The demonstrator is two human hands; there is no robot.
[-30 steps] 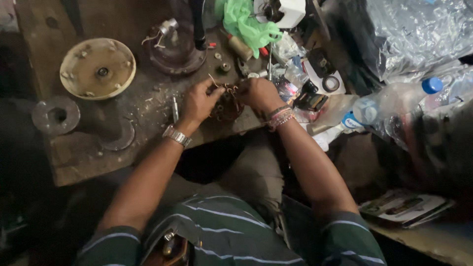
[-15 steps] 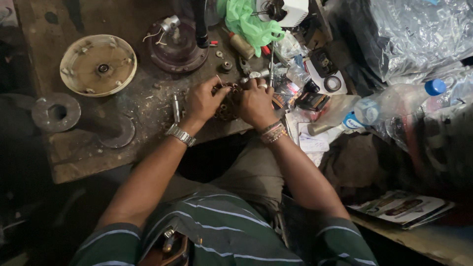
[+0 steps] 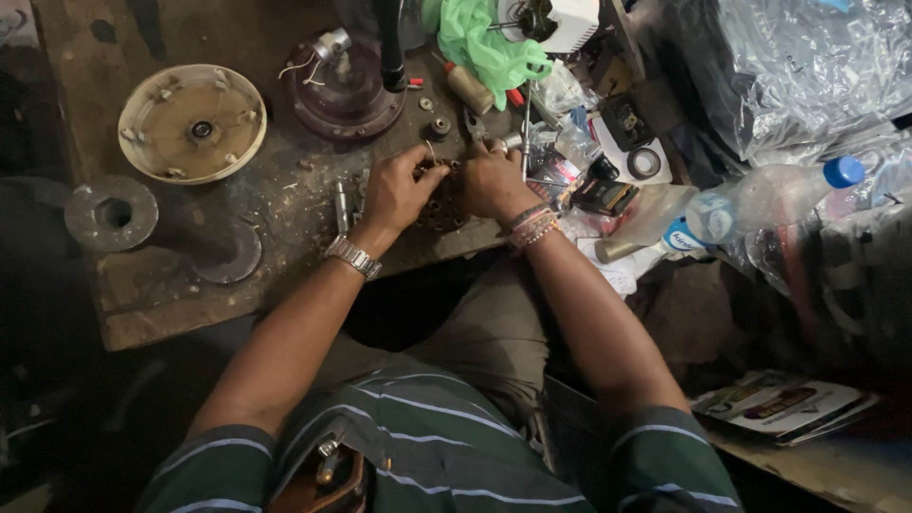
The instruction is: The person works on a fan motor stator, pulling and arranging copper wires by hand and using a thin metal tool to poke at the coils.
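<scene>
While I leaned over the wooden bench (image 3: pixel 152 285), my left hand (image 3: pixel 397 190) and right hand (image 3: pixel 491 180) closed together on a small coil of copper windings (image 3: pixel 439 201) near the bench's near edge. Both gripped it, fingers curled. A pale round cover (image 3: pixel 192 123) lay far left, a green cloth (image 3: pixel 480 43) beyond.

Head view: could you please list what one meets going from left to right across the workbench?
Grey ring → cream disc → brown motor housing → left hand → right hand → tape roll → plastic bottle.
</scene>
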